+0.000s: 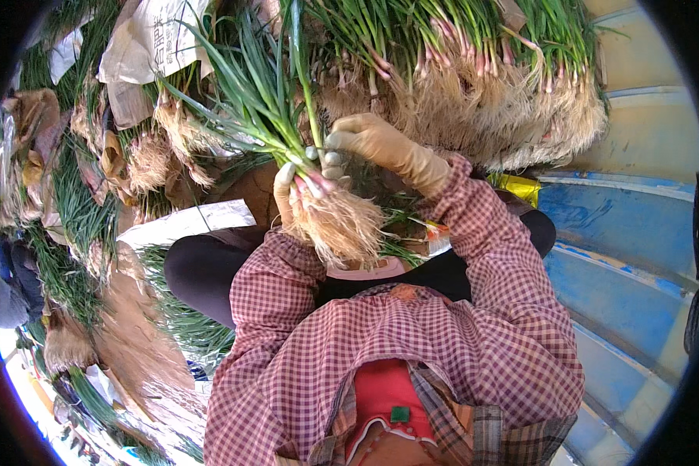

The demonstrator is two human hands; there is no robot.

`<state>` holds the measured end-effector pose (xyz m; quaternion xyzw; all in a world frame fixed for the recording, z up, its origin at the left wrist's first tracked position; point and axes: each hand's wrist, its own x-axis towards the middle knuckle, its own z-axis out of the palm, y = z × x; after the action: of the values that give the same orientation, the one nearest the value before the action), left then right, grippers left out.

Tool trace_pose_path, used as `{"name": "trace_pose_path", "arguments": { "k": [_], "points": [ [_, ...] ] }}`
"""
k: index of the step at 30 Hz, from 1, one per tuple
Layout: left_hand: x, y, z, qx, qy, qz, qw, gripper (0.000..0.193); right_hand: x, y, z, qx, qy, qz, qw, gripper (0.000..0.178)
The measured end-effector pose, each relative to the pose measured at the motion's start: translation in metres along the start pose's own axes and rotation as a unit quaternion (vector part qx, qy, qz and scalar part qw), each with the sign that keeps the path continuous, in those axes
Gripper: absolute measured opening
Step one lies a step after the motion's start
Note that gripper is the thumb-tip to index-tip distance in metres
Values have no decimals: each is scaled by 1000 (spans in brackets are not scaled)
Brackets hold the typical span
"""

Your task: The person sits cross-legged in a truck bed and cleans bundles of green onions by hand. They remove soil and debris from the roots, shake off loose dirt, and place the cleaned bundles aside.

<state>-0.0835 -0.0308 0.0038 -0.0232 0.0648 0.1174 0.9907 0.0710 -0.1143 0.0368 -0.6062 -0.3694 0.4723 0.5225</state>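
A bunch of green garlic (330,217) with long green leaves, pinkish stem bases and pale shaggy roots is held in front of my chest, leaves pointing up and away, roots toward me. My left hand (285,190), in a cream glove with greyish fingertips, is closed around the stems just above the roots. At the bunch's right side my right hand (365,147), gloved alike, has its fingers bent in a pinch at a single upright stalk (311,113). Part of that grip is hidden behind the fingers.
A thick row of green garlic (474,85) lies along the far side, roots toward me. More bundles (147,159) lie at left beside a white printed sack (151,46) and a pale flat sheet (186,224). Blue and yellowish ribbed panels (621,225) rise at right. A yellow packet (520,188) lies beside my right knee.
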Motion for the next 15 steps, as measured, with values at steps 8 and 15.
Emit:
{"name": "trace_pose_path", "arguments": {
  "k": [8,15],
  "points": [
    [-2,1,-15,-134,-99,-68,984,26,25,-21,-42,101,303,-111,941,53],
    [-8,8,-8,-172,-140,-62,973,25,62,5,-33,-271,229,-61,933,29]
  ]
}}
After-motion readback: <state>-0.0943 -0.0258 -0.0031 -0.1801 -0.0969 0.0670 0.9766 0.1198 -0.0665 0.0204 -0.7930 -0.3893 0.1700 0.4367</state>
